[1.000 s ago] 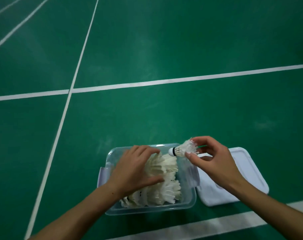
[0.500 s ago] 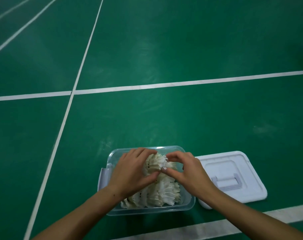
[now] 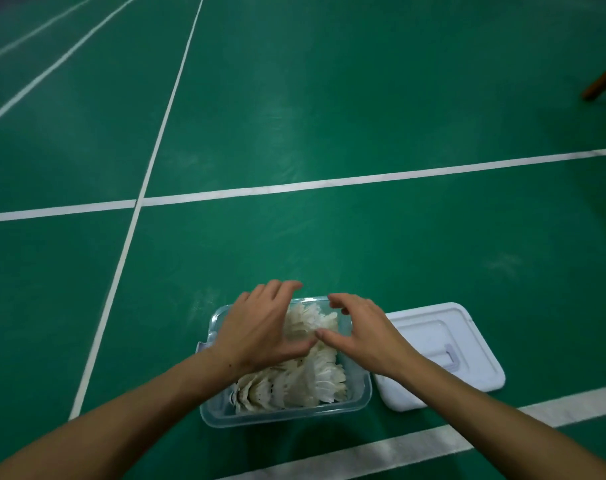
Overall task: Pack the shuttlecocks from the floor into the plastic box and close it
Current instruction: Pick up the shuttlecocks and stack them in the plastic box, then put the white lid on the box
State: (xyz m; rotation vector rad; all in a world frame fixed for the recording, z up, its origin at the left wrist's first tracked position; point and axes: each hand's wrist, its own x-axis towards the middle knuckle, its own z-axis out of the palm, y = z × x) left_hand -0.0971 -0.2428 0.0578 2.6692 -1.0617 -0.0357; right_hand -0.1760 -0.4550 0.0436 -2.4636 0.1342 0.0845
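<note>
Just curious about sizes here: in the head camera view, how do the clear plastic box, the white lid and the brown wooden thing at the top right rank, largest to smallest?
1. Clear plastic box.
2. White plastic lid, partly hidden by an arm, so nearly alike.
3. Brown wooden piece, far off and cut by the frame, so unsure.

Shuttlecocks (image 3: pixel 305 379) in box (image 3: pixel 284 415) — lid (image 3: pixel 443 355) just right

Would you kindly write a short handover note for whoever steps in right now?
Left hand: open, over the shuttlecocks, holding nothing.
Right hand: open, fingers loosely curved over the same pile, no grip on anything.
Plastic box: on the green floor, full of shuttlecocks, uncovered.
Lid: flat on the floor to the box's right.
Done: no loose shuttlecocks in view.
Left: fit the lid and close the box.
</note>
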